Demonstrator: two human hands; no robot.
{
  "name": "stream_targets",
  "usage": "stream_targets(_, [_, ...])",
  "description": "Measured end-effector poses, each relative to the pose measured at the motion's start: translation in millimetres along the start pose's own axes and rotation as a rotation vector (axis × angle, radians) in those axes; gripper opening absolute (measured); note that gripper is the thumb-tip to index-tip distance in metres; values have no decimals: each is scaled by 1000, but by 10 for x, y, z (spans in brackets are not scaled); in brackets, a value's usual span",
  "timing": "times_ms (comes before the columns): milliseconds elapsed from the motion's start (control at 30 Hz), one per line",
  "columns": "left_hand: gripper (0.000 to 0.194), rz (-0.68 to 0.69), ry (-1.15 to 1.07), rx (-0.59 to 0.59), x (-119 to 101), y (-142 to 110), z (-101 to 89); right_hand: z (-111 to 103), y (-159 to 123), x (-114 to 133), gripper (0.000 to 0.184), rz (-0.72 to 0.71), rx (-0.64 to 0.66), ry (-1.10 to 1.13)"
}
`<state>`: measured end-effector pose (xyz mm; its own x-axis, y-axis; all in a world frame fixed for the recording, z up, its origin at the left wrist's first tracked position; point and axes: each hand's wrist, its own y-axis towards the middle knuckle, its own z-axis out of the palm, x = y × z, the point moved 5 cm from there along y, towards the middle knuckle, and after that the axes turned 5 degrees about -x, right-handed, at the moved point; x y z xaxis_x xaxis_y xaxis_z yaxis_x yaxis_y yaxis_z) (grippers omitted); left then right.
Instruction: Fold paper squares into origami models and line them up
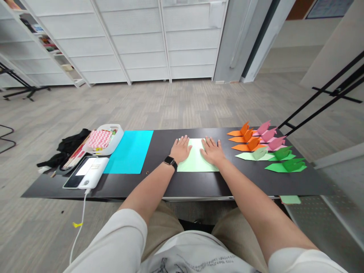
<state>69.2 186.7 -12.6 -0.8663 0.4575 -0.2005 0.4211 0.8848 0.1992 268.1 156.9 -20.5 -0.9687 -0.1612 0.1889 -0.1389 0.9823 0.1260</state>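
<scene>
A pale green sheet of paper (196, 161) lies flat on the dark table (162, 151) in front of me. My left hand (181, 149), with a black watch on its wrist, rests on the sheet's left edge, fingers stretched forward. On the right edge my right hand (212, 151) presses palm down, its fingers spread. To the right of it stand folded paper birds in rows: orange ones (246, 138), pink ones (269, 134), a light green one (257, 154) and darker green ones (290, 165).
Left of my hands lies a bright blue sheet (131, 151). Beside it are a white basket (116, 140) with a pink patterned packet, a white power bank (93, 172) with a cable, a phone (74, 178) and black cloth (74, 142). Black stand legs (321, 94) rise at right.
</scene>
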Motion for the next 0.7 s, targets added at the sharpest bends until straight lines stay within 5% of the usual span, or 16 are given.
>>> stream_targets(133, [64, -244, 45, -88, 346, -117, -192, 21, 5, -13, 71, 5, 8, 10])
stream_targets(233, [66, 36, 16, -111, 77, -254, -258, 50, 13, -18, 72, 7, 1, 9])
stream_targets(333, [68, 350, -25, 21, -260, -487, -165, 67, 31, -25, 72, 8, 10, 9])
stream_targets(600, [75, 314, -25, 35, -294, -656, -100, -144, -115, -231, 67, 139, -155, 140])
stream_targets(700, [77, 314, -31, 36, -295, -648, -102, -146, -352, -124, 70, -32, -106, 32])
